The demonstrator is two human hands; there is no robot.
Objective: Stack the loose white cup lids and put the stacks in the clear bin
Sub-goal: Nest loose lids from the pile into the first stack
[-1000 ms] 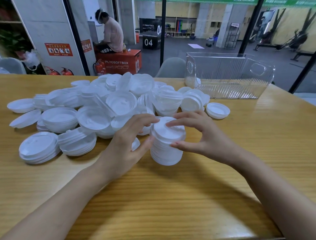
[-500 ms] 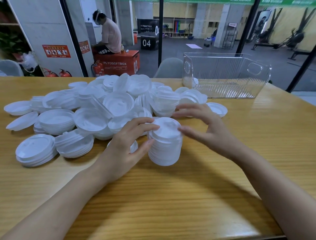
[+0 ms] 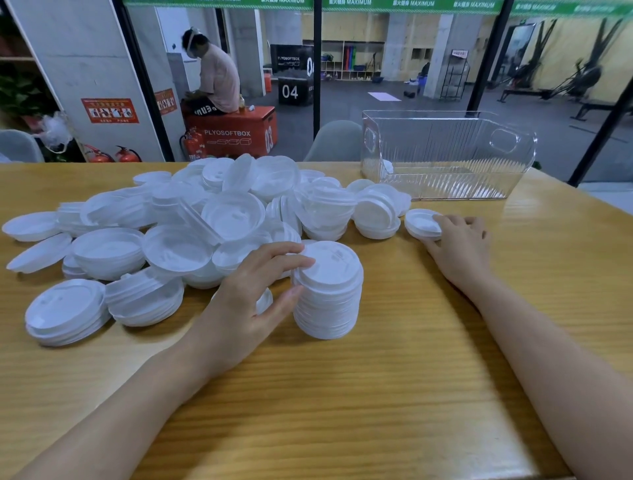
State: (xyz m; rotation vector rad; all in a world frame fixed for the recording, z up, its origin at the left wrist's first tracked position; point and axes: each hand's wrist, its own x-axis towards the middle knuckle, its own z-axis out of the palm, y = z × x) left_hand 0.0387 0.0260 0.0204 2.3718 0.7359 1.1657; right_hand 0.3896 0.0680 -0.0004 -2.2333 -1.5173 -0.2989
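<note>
Left hand point(image 3: 246, 301): forearm comes in from the lower left and the hand lies low over the table point(image 3: 394, 394). The index finger is laid on the top rim of the tall stack point(image 3: 329, 291) and the thumb presses its side lower down, so the hand holds the stack in a loose pinch. The other fingers are half curled behind.

Right hand point(image 3: 460, 246): arm stretched forward from the lower right, back of the hand up. Fingertips are hooked over the far edge of the low lid stack point(image 3: 422, 224) with the thumb under its near edge, gripping it.

Tall stack: on the table just right of the left hand, upright with its long axis vertical. Lid tops face up, and the drinking slot shows on the top lid.

Low lid stack: at the right hand's fingertips, lying flat, apparently hollow side up.

Loose lid pile point(image 3: 222, 212): spreads beyond and left of the left hand, lids facing every way.

Clear bin point(image 3: 445, 150): beyond the right hand near the far table edge, well apart from it. Open side up, long axis running left to right, with a handle cut-out in each end.

Writing, all past the table: a red box point(image 3: 236, 135) reads "PLYOSOFTBOX" and "03", a black box point(image 3: 290, 90) reads "04", and a green banner point(image 3: 356, 2) reads "MAXIMUM". A person point(image 3: 214, 78) sits on the red box.
</note>
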